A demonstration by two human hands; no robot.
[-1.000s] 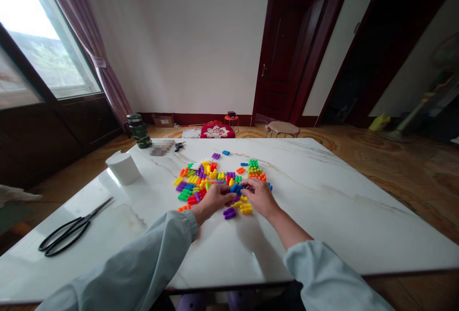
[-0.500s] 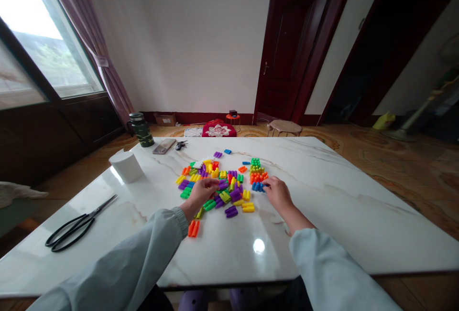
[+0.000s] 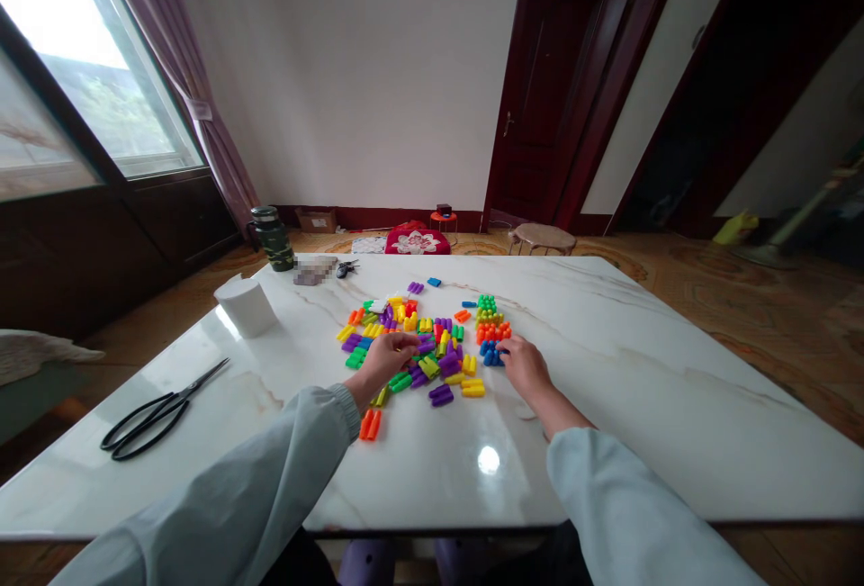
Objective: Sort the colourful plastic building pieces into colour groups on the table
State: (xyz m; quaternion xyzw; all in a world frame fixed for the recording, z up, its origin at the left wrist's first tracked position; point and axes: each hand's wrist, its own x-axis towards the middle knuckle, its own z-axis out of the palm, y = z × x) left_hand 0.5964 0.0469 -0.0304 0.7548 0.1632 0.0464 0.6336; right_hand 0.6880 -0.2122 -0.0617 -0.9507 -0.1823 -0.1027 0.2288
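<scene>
At the near edge of the table (image 3: 641, 424), two purple shoes (image 3: 366, 562) show below the top. The tabletop is white with brown-grey marble veining and is glossy; a bright light spot reflects in front of the hands. An orange block (image 3: 370, 425) lies nearest the edge. Black-handled scissors (image 3: 158, 415) rest at the left, tips pointing away.

The left hand (image 3: 383, 361) is over the left part of the mixed blocks (image 3: 427, 367), with thumb and fingers nearly together; whether it grips a block cannot be determined. The right hand (image 3: 527, 365) is partly curled, fingertips at the right end of the blue blocks (image 3: 490, 353); a grip cannot be confirmed. Behind the blue blocks, orange, olive and green groups stand in succession.

A white roll (image 3: 248, 309) stands left of the mixed blocks. Toward the far left corner are a camouflage flask (image 3: 275, 242), a pixelated object (image 3: 314, 271) and keys (image 3: 346, 269).

Beyond the table, the patterned floor carries a red floral cushion (image 3: 418, 243), a round stool (image 3: 542, 237) and a cardboard box (image 3: 316, 220). A pale wall (image 3: 351, 73) closes the room, with a curtained window (image 3: 112, 73) at left and a dark red door (image 3: 550, 91) at right.
</scene>
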